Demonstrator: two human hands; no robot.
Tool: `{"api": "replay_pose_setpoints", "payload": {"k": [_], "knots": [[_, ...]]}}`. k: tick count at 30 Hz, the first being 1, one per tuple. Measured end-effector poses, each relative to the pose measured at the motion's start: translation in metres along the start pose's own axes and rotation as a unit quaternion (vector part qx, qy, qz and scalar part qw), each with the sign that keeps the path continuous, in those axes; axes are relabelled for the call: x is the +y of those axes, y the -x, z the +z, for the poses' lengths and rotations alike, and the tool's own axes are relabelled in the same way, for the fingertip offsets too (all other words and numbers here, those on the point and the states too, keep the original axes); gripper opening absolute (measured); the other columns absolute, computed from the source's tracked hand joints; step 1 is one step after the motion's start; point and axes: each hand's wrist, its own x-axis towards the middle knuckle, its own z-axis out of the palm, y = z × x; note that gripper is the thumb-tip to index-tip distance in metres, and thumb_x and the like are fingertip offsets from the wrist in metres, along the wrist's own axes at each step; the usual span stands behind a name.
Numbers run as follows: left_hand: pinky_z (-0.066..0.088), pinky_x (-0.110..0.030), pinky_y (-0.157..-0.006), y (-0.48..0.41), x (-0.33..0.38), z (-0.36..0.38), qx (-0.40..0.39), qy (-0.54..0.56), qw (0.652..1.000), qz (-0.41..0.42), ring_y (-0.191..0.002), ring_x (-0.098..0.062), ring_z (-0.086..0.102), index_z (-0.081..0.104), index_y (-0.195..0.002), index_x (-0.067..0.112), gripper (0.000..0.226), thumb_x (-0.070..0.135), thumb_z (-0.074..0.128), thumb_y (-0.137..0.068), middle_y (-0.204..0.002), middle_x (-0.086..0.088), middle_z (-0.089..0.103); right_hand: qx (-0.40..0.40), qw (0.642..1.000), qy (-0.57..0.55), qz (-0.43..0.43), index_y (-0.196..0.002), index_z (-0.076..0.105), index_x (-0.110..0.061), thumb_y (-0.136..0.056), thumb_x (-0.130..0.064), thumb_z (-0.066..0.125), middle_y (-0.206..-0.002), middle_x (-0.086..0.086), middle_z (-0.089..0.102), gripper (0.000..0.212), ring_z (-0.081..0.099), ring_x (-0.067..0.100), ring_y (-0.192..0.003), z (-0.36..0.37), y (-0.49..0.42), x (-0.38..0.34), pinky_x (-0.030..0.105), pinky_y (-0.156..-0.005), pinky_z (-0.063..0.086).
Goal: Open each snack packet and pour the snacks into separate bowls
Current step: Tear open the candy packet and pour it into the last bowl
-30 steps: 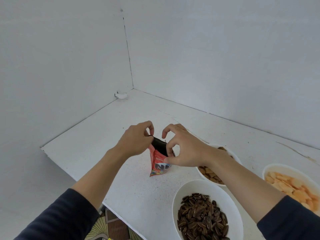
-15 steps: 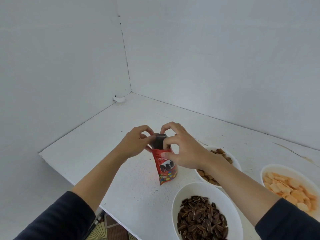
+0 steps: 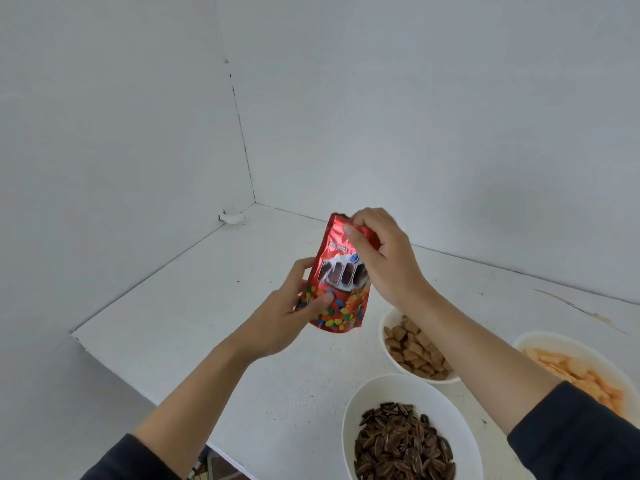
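Observation:
A shiny red snack packet (image 3: 337,282) with coloured candies printed on it is held upright in the air above the white table (image 3: 194,306). My left hand (image 3: 294,306) grips its lower left part, thumb across the front. My right hand (image 3: 384,254) pinches the packet's top right corner. Three white bowls stand at the right: one with dark striped seeds (image 3: 408,441), one with brown biscuit pieces (image 3: 415,348) and one with orange chips (image 3: 585,372).
White walls close off the table at the back and left, meeting in a corner behind the packet. A small white object (image 3: 231,218) lies in that corner. The table's near left edge (image 3: 138,382) drops to a patterned floor (image 3: 214,465).
Both hands have lifted the packet up off the table and turned its front towards me. My left hand has slid from the top down to the packet's lower part.

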Motion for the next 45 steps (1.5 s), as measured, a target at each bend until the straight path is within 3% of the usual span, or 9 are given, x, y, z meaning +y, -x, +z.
{"api": "replay_pose_setpoints", "payload": {"k": [4, 6, 11, 17, 21, 26, 31, 35, 45], "knots": [[0.058, -0.031, -0.092, 0.001, -0.001, 0.005, 0.049, 0.020, 0.998, -0.032, -0.101, -0.013, 0.072, 0.031, -0.135, 0.048, 0.044, 0.054, 0.049, -0.096, -0.129, 0.007, 0.060, 0.023, 0.999, -0.018, 0.030, -0.090, 0.051, -0.017, -0.099, -0.042, 0.051, -0.094, -0.003, 0.058, 0.027, 0.058, 0.024, -0.098, -0.010, -0.008, -0.007, 0.046, -0.081, 0.055], [0.059, -0.032, -0.090, -0.002, 0.000, 0.005, 0.072, 0.048, 0.996, -0.033, -0.106, -0.018, 0.070, 0.034, -0.132, 0.047, 0.038, 0.050, 0.050, -0.098, -0.131, 0.001, 0.059, 0.048, 0.998, -0.012, 0.035, -0.090, 0.051, -0.013, -0.100, -0.040, 0.051, -0.094, -0.003, 0.057, 0.029, 0.060, 0.022, -0.096, -0.014, -0.011, -0.009, 0.040, -0.076, 0.056], [0.057, -0.048, -0.097, -0.008, 0.014, 0.010, 0.105, 0.182, 0.978, -0.004, -0.110, -0.026, 0.070, 0.038, -0.128, 0.045, 0.037, 0.049, 0.054, -0.095, -0.128, -0.005, 0.062, 0.131, 0.985, -0.072, 0.088, -0.100, 0.051, -0.003, -0.104, -0.027, 0.052, -0.110, 0.001, 0.049, 0.025, 0.058, -0.010, -0.090, -0.028, -0.016, -0.016, 0.010, -0.061, 0.049], [0.062, -0.043, -0.088, -0.021, 0.034, 0.038, 0.185, 0.255, 0.949, 0.030, -0.108, -0.026, 0.072, 0.040, -0.125, 0.047, 0.026, 0.041, 0.049, -0.101, -0.127, -0.007, 0.061, 0.141, 0.984, -0.076, 0.077, -0.099, 0.052, -0.013, -0.104, -0.028, 0.052, -0.133, -0.004, 0.040, 0.016, 0.053, -0.026, -0.098, -0.048, -0.013, -0.031, 0.009, -0.058, 0.051], [0.063, -0.036, -0.079, -0.026, 0.037, 0.054, 0.232, 0.277, 0.931, 0.051, -0.110, -0.029, 0.070, 0.039, -0.124, 0.049, 0.025, 0.045, 0.045, -0.101, -0.128, -0.008, 0.061, 0.131, 0.990, -0.022, 0.042, -0.106, 0.054, -0.020, -0.104, -0.028, 0.051, -0.142, -0.005, 0.040, 0.008, 0.053, -0.013, -0.113, -0.060, -0.001, -0.032, 0.010, -0.062, 0.054], [0.063, -0.039, -0.080, -0.033, 0.048, 0.072, 0.187, 0.288, 0.937, 0.066, -0.117, -0.023, 0.066, 0.050, -0.118, 0.039, 0.017, 0.041, 0.039, -0.105, -0.133, 0.001, 0.058, 0.169, 0.984, 0.038, 0.032, -0.116, 0.055, -0.012, -0.105, -0.026, 0.051, -0.125, -0.005, 0.044, 0.019, 0.057, -0.004, -0.111, -0.080, 0.015, -0.026, 0.019, -0.068, 0.060], [0.060, -0.052, -0.089, -0.041, 0.070, 0.096, 0.097, 0.335, 0.936, 0.056, -0.117, -0.024, 0.067, 0.051, -0.121, 0.037, 0.020, 0.039, 0.051, -0.102, -0.132, 0.002, 0.060, 0.179, 0.980, 0.047, 0.075, -0.119, 0.051, -0.023, -0.104, -0.033, 0.053, -0.112, -0.011, 0.060, 0.019, 0.065, 0.005, -0.106, -0.121, 0.032, -0.025, 0.032, -0.072, 0.063], [0.060, -0.056, -0.088, -0.043, 0.088, 0.121, 0.068, 0.334, 0.939, 0.049, -0.115, -0.027, 0.068, 0.055, -0.122, 0.036, 0.022, 0.033, 0.056, -0.100, -0.133, -0.003, 0.061, 0.161, 0.984, 0.018, 0.078, -0.131, 0.045, -0.027, -0.101, -0.028, 0.058, -0.111, -0.008, 0.068, 0.033, 0.068, 0.002, -0.104, -0.162, 0.054, -0.030, 0.022, -0.070, 0.061], [0.058, -0.059, -0.089, -0.016, 0.144, 0.224, 0.003, 0.307, 0.950, 0.050, -0.116, -0.034, 0.067, 0.054, -0.125, 0.028, 0.029, 0.034, 0.059, -0.097, -0.132, -0.007, 0.064, 0.142, 0.983, 0.011, 0.112, -0.107, 0.069, -0.019, -0.092, -0.020, 0.072, -0.108, -0.007, 0.073, 0.015, 0.068, 0.011, -0.109, -0.289, 0.139, -0.037, 0.031, -0.076, 0.063]]}}
